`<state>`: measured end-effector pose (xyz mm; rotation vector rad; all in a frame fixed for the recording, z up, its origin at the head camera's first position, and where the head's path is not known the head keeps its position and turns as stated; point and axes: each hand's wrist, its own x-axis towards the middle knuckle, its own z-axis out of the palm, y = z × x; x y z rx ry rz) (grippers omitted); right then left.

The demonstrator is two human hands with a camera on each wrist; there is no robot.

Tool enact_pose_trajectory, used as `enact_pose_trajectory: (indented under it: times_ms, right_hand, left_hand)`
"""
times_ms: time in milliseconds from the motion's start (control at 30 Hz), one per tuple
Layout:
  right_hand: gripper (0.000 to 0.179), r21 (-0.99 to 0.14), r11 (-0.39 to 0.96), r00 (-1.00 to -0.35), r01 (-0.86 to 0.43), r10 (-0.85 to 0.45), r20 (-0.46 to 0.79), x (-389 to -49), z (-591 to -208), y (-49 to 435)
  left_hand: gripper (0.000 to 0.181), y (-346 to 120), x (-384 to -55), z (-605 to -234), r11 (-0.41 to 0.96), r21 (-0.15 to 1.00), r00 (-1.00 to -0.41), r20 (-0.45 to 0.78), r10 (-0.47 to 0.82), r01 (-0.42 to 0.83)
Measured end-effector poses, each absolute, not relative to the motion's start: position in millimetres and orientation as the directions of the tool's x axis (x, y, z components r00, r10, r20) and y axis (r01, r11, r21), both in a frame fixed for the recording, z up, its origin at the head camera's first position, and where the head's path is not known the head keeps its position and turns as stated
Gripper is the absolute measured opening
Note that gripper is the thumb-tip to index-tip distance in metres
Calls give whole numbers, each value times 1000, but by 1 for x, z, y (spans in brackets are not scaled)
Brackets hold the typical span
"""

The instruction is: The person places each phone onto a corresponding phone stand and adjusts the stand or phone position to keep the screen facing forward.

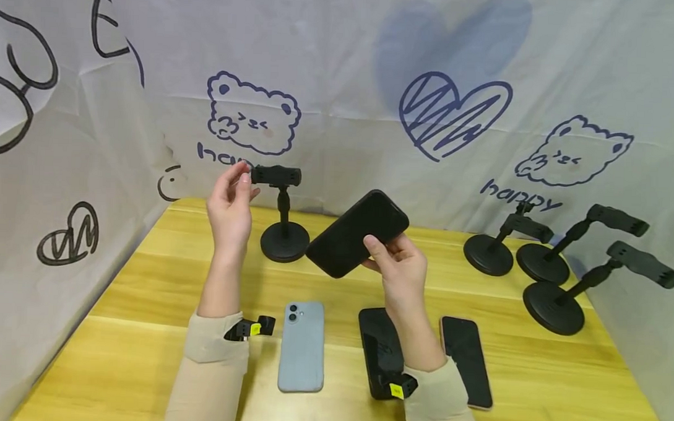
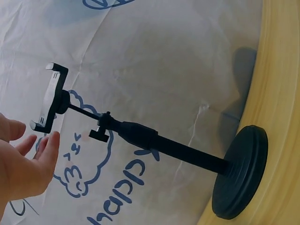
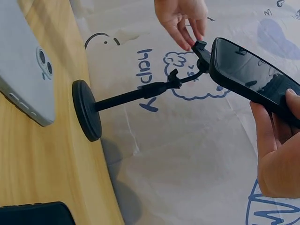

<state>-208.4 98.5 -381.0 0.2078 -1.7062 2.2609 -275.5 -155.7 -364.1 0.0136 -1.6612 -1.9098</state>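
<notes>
My right hand (image 1: 404,275) grips a black smartphone (image 1: 361,233) by its lower right edge, thumb over the dark screen; the phone tilts in the air. In the right wrist view the same smartphone (image 3: 253,70) overlaps the clamp of a phone stand. That black phone stand (image 1: 283,215) stands upright on its round base at the back of the table. My left hand (image 1: 231,200) is raised beside the left end of its clamp, fingers loosely bent. In the left wrist view the clamp (image 2: 51,98) is bare, with fingertips of the left hand (image 2: 28,164) right at its end.
A light blue phone (image 1: 302,348) lies face down on the wooden table (image 1: 132,339). Two dark phones, one black (image 1: 374,342) and one with a pinkish edge (image 1: 468,360), lie to the right. Several black phone stands (image 1: 553,305) cluster at the right back. A white cloth with drawings hangs behind.
</notes>
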Motion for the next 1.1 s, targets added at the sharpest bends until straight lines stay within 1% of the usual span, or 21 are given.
enact_pose_trajectory:
  times_ms: [167,400,533,700,967,1100]
  right_hand:
    - [12,-912,-213,-935,-350,142,326,-215,-372,96]
    - [15,-896,-176,-912,-409,112,394,-226,-350,88]
    - [16,-877,-178,-894,-447,91,438,-237,-337,81]
    - [22,-859,-184,-878,-478,65,474,-250,-320,70]
    - [29,-850,-169,-866,-500,71,495,-268,-292,50]
    - [29,-845,-173,-862,-506,69,502,-278,-278,38]
  left_hand:
    - [34,-154,-279,-366,-140,895,-854,342,-392,423]
    - [32,-153,-279,-368,-180,885,-849,327,-414,429]
    - [32,-154,-279,-368,-240,873,-859,304,-411,424]
    - [33,-153,-279,-367,-313,856,-871,268,-411,411]
    - [33,-151,-277,-366,-314,858,-870,257,-421,406]
    - [33,-152,-278,-366,-308,863,-870,253,-424,401]
